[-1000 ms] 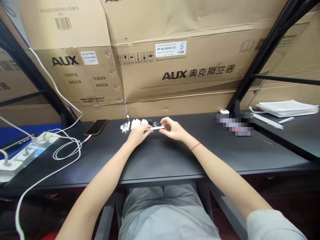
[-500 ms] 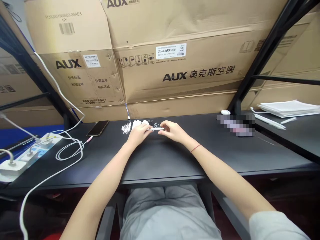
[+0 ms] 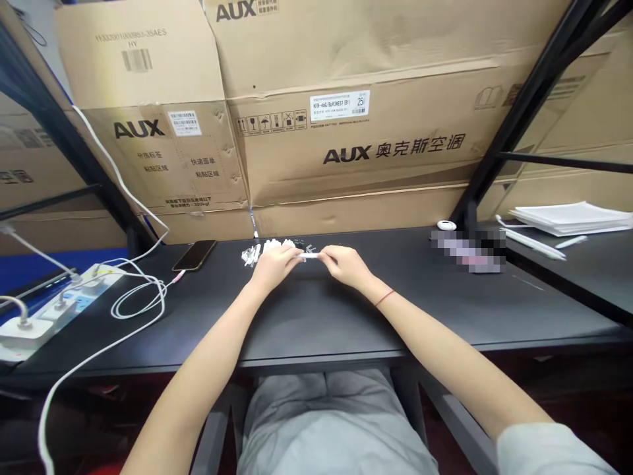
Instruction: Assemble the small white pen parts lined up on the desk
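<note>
A slim white pen-like tube (image 3: 310, 255) lies level between my two hands, just above the black desk. My left hand (image 3: 275, 265) pinches its left end, and the fingertips of my right hand (image 3: 347, 265) are closed on its right end. Behind my left hand is a group of white parts (image 3: 273, 245), partly hidden by the fingers. Small clear and white pieces (image 3: 250, 254) lie to the left of that hand. Tiny clear bits (image 3: 310, 249) sit just beyond the tube, with small dark bits (image 3: 299, 242) near them.
A phone (image 3: 194, 255) with a white cable lies at the left, near a power strip (image 3: 64, 307). To the right are a white earbud case (image 3: 446, 225), a blurred-out item (image 3: 467, 251), white pens (image 3: 534, 244) and a paper stack (image 3: 573, 216). Cardboard boxes (image 3: 356, 178) stand behind the desk (image 3: 321, 323).
My right hand has closed its fingers onto the right end of the white tube; before, they were spread around it. My left hand keeps its hold. The view has shifted slightly.
</note>
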